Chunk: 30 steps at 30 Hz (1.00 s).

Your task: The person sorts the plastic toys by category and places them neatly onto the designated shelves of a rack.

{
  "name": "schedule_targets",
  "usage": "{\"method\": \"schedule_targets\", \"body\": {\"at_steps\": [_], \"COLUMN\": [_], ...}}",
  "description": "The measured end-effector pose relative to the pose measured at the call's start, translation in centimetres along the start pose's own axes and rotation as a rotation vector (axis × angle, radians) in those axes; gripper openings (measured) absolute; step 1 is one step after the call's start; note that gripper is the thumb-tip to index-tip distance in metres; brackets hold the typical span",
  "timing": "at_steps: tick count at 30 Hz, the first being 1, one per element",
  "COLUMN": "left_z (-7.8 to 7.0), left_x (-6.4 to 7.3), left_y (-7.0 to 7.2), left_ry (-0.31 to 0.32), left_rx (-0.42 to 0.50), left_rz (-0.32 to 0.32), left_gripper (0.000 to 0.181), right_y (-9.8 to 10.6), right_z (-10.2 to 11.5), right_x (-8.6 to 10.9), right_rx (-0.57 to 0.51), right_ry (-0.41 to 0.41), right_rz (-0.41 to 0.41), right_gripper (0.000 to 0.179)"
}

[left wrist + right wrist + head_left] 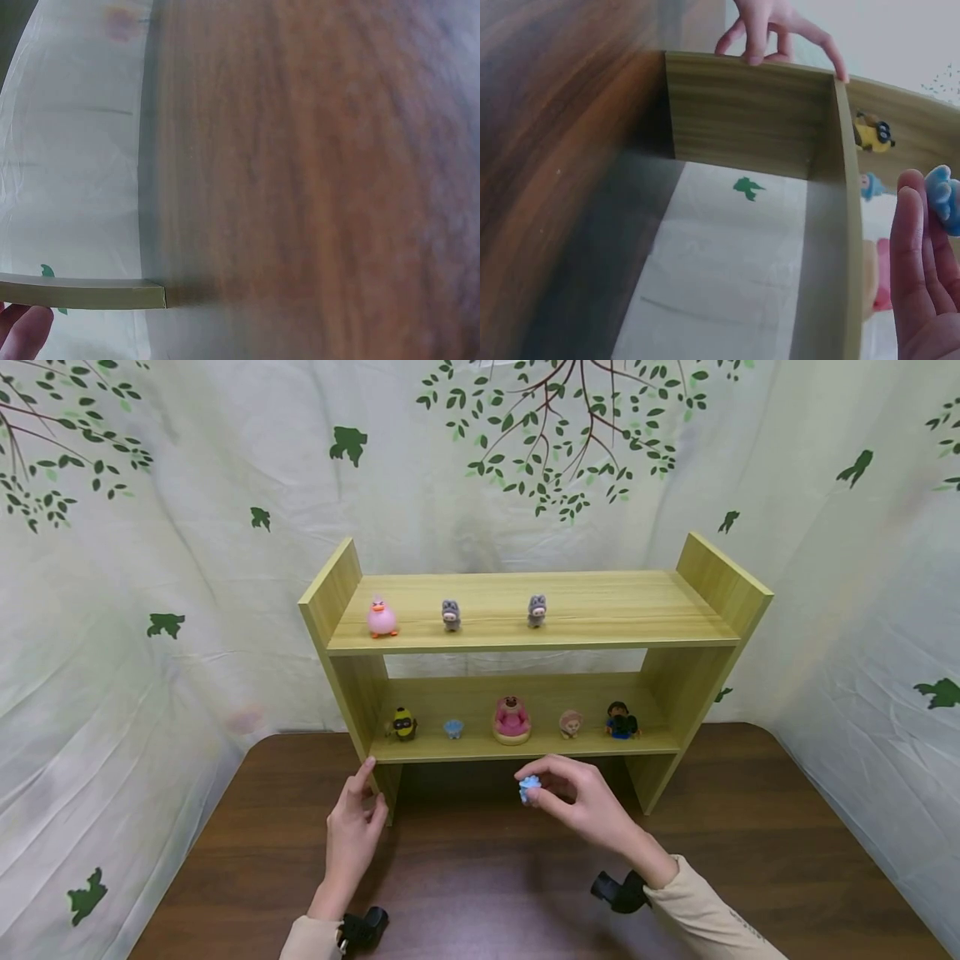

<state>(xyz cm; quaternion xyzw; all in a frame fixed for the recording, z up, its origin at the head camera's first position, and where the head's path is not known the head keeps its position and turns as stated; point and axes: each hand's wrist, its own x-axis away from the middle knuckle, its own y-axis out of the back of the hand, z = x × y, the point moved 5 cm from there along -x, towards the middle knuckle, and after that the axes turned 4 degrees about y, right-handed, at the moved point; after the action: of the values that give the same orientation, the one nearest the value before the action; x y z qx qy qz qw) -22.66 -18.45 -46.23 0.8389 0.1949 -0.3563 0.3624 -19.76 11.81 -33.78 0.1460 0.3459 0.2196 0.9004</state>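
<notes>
In the head view my right hand (581, 793) pinches a small light-blue toy figure (529, 788) between thumb and fingers, in front of the lower board. The same blue figure (946, 199) shows at the right edge of the right wrist view. My left hand (354, 827) grips the front edge of the left side panel of a light wooden shelf (517, 647). Its index fingertip lies at the corner where the lower board meets that panel. In the left wrist view, fingers (30, 330) show beside the panel edge (82, 294); the rest of that hand is outside the frame.
On the lower board stand a yellow figure (402, 724), a small blue figure (453, 728), a pink bear (512, 720), a small pinkish figure (570, 723) and a dark-haired figure (621, 721). Above are a pink duck (382, 617) and two grey figures (451, 616). The table (465, 893) is brown.
</notes>
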Motion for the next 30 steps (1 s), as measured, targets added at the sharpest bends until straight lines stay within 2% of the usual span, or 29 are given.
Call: {"method": "schedule_targets", "body": {"at_steps": [10, 19, 26, 30], "left_z": [-0.1, 0.0, 0.0, 0.0], "left_x": [0.0, 0.0, 0.0, 0.0], "left_y": [0.0, 0.0, 0.0, 0.0], "left_ry": [-0.006, 0.007, -0.001, -0.005], "left_rx": [-0.005, 0.003, 0.001, 0.002], "left_rz": [-0.003, 0.009, 0.004, -0.001], "left_gripper": [0.08, 0.078, 0.079, 0.078], "right_y": [1.5, 2.7, 3.9, 4.7], "right_z": [1.0, 1.6, -0.6, -0.4], "right_x": [-0.6, -1.0, -0.8, -1.2], "right_rx": [0.033, 0.08, 0.08, 0.068], "right_ry": [0.08, 0.05, 0.061, 0.1], "right_rz": [-0.027, -0.066, -0.083, -0.091], "right_gripper": [0.024, 0.023, 0.029, 0.026]}}
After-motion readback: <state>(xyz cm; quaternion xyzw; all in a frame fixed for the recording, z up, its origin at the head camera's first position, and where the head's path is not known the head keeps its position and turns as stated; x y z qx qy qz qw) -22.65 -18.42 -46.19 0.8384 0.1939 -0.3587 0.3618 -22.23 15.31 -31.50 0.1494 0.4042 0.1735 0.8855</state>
